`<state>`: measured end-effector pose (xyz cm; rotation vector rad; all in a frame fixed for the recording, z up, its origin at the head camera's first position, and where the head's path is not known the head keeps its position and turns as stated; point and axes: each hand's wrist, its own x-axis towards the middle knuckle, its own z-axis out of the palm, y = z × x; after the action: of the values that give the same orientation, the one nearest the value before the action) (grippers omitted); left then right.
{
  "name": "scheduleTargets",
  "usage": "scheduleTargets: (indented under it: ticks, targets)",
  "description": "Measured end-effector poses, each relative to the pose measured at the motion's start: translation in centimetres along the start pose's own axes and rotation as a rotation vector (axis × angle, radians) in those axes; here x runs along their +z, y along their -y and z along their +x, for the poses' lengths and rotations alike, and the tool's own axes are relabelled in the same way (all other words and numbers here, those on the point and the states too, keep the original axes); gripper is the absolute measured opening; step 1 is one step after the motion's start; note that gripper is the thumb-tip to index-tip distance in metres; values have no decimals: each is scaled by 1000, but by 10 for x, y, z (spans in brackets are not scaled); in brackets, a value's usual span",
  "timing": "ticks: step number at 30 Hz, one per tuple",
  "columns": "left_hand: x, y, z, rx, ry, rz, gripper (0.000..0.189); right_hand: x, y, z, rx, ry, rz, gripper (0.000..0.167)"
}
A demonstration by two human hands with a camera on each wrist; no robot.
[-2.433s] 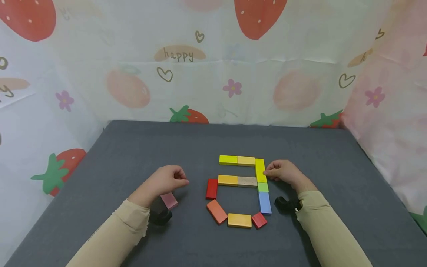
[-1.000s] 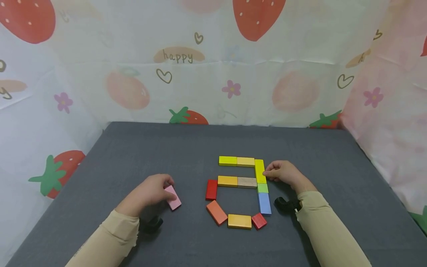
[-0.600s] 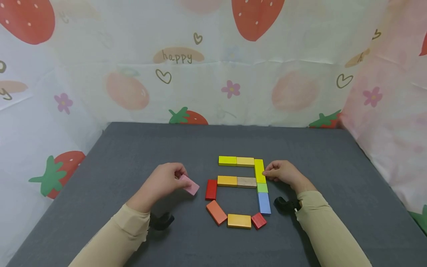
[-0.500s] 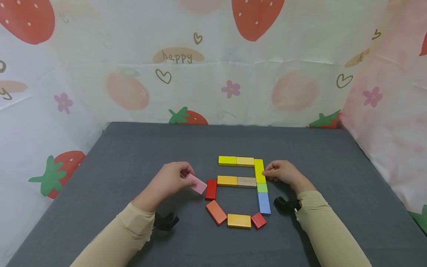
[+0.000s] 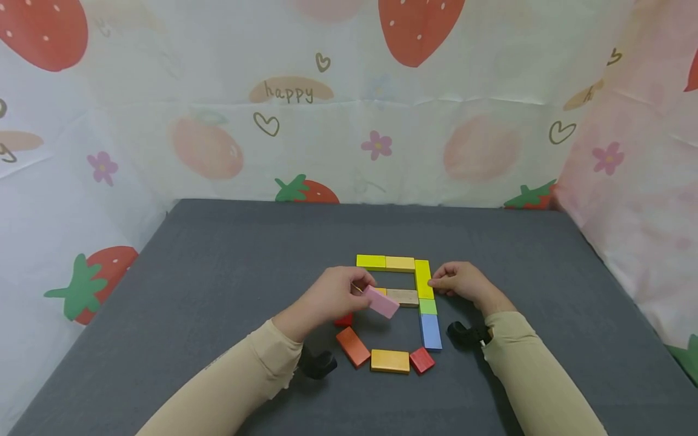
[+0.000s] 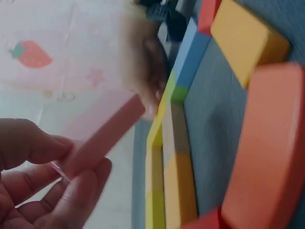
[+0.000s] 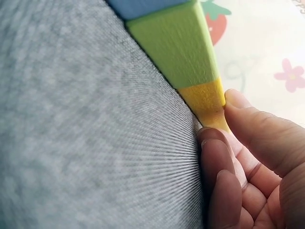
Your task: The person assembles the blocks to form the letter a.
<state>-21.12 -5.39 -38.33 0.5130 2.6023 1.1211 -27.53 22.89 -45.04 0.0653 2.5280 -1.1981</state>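
Observation:
My left hand pinches a pink block between thumb and fingertips. The block is tilted, held above the blocks on the cloth. The left wrist view shows the same pink block clear of the surface. My right hand is at the right side of a long yellow block. Its thumb and curled fingertips hold that block's edge, as the yellow block shows in the right wrist view. A green block and a blue block continue that column towards me.
Two more blocks, yellow and tan, form the top row. A plain wooden block lies in the middle row. Below lie orange, golden yellow and red blocks. Dark cloth covers the table.
My left hand picked up the pink block from the cloth at the left and carried it rightward over the blocks. My right hand has stayed at the yellow block.

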Motion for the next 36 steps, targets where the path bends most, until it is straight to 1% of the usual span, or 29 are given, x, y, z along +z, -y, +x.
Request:
scheduleTargets:
  ticks: [5, 8, 14, 18, 23, 27, 31, 36]
  targets:
    - [19, -10, 11, 14, 9, -63, 19, 0, -1, 0, 7, 3, 4, 28]
    - [33, -14, 14, 43, 31, -75, 22, 0, -1, 0, 4, 4, 1, 29]
    - [60, -23, 16, 133, 116, -70, 20, -2, -2, -1, -8, 6, 0, 27]
    - [74, -28, 18, 154, 181, -64, 18, -2, -2, -2, -14, 12, 10, 26]
    - [85, -33, 18, 160, 257, -48, 16, -1, -1, -2, -18, 13, 13, 26]
    - [92, -39, 17, 167, 283, 24, 16, -1, -1, -2, -15, 8, 7, 25]
    - [95, -44, 15, 177, 297, 79, 17, -1, -1, -2, -15, 9, 6, 25]
    - [94, -47, 12, 162, 331, 58, 24, -2, -2, -1, -14, 14, 8, 26]
